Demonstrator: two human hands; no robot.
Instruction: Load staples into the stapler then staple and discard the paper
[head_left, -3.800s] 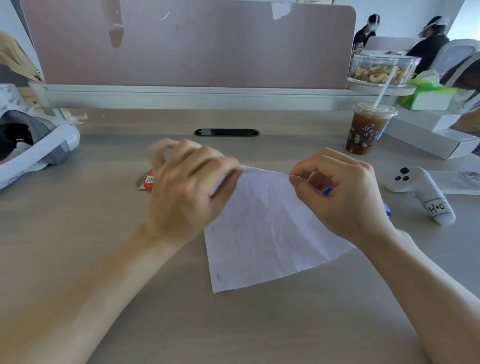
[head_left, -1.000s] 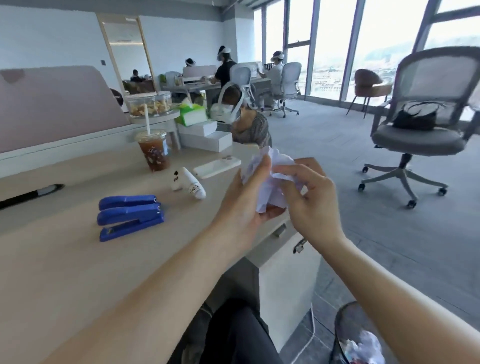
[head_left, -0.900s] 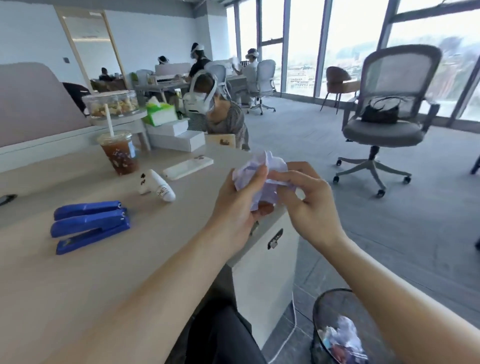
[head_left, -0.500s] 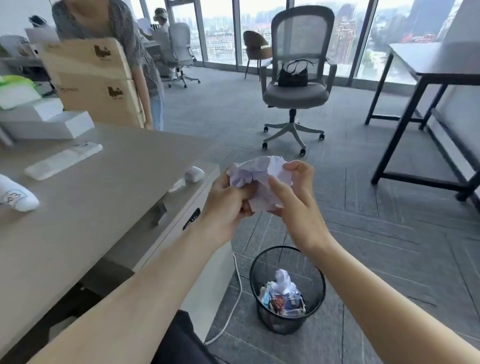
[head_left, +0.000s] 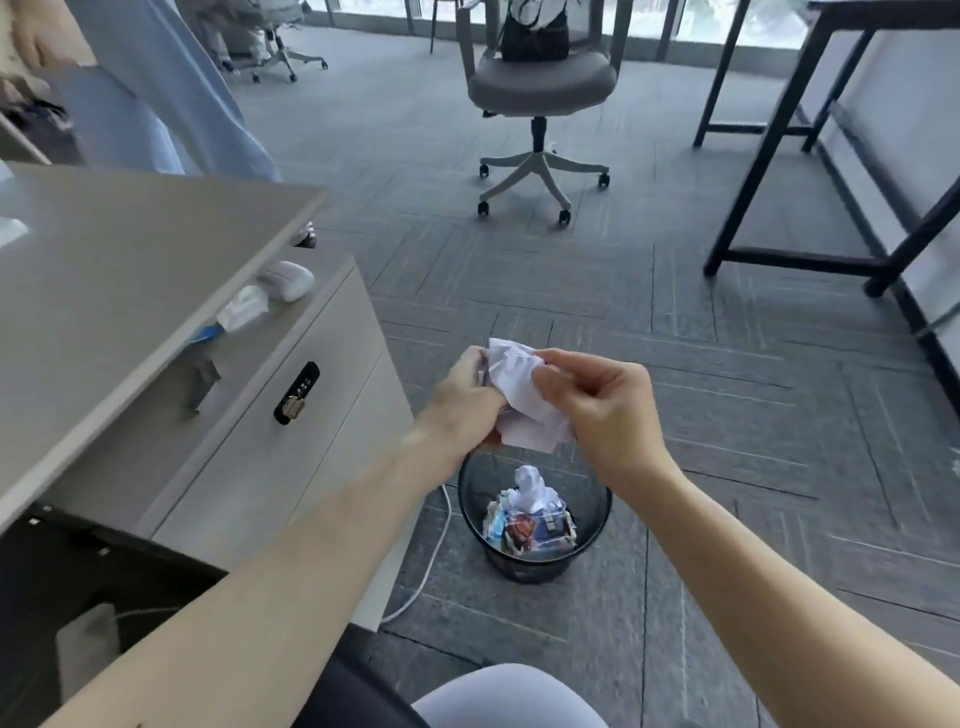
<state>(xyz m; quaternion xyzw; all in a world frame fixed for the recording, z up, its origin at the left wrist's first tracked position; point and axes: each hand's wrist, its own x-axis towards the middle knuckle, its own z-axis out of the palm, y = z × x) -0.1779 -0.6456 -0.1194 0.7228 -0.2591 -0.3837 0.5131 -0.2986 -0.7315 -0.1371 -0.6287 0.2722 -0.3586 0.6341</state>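
Note:
A crumpled white paper (head_left: 519, 389) is held between both hands in the air. My left hand (head_left: 462, 410) grips its left side and my right hand (head_left: 608, 410) pinches its right side with thumb and fingers. Directly below them on the floor stands a black mesh waste bin (head_left: 535, 564) holding several crumpled papers and wrappers. The stapler is out of view.
The desk (head_left: 130, 270) and a drawer cabinet (head_left: 270, 431) with a combination lock are at the left, and a white cable runs by the bin. An office chair (head_left: 540, 93) stands ahead, a black table frame (head_left: 779, 171) at right, and a person (head_left: 156, 88) stands at top left.
The flat sheet was crumpled into a ball. My view swung from the desk to the right and down, and both hands carried the paper over the waste bin.

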